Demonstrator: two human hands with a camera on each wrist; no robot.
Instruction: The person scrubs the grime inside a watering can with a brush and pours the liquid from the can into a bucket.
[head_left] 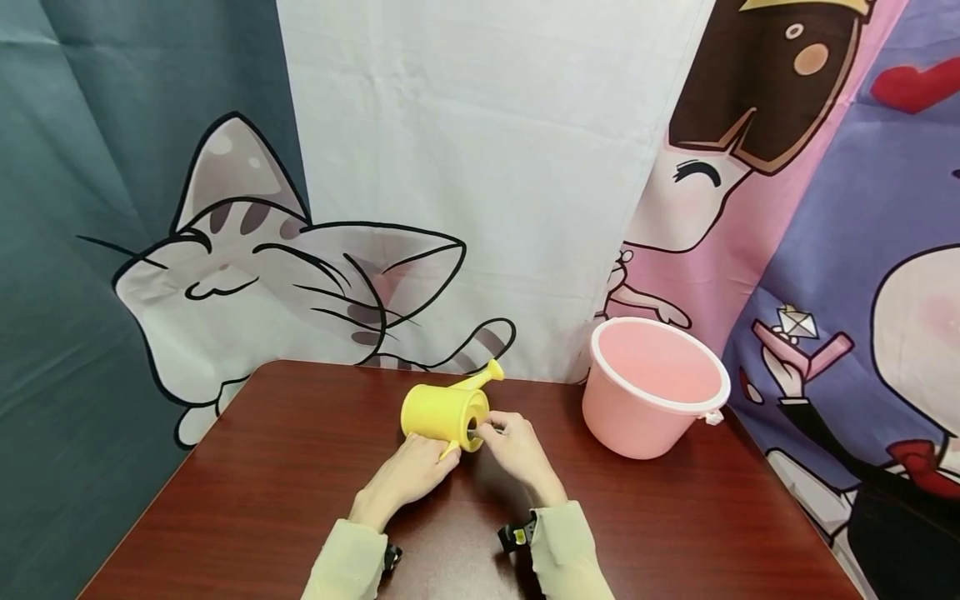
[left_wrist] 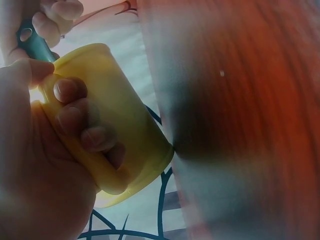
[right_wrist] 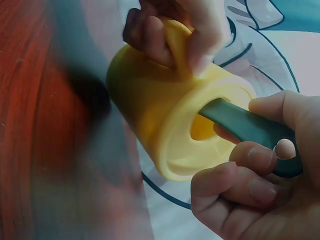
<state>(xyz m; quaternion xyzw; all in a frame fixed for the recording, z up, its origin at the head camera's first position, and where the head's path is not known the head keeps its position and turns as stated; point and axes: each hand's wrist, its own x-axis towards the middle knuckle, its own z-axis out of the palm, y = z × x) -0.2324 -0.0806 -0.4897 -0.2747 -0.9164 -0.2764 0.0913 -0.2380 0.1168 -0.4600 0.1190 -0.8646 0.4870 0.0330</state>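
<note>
Watering can, head view: the yellow watering can is held tipped over the wooden table, its top turned toward the right hand; the left hand grips its handle.
Pink bucket, head view: the pink bucket stands to the right, apart from both hands.
Writing, head view: none readable on can, bucket or cartoon backdrop.
Can handle, left wrist view: fingers curl round the can handle; no label shows on the yellow wall.
Green handle, right wrist view: thumb and fingers pinch a flat green handle with a hole in its end; its far part is inside the can's opening, hidden. No brand visible.
Step in hand: apparently working the green handle through the opening; inward or outward, I cannot tell.
Next move: likely calls for a steady can and the handle kept in line with the opening.
</note>
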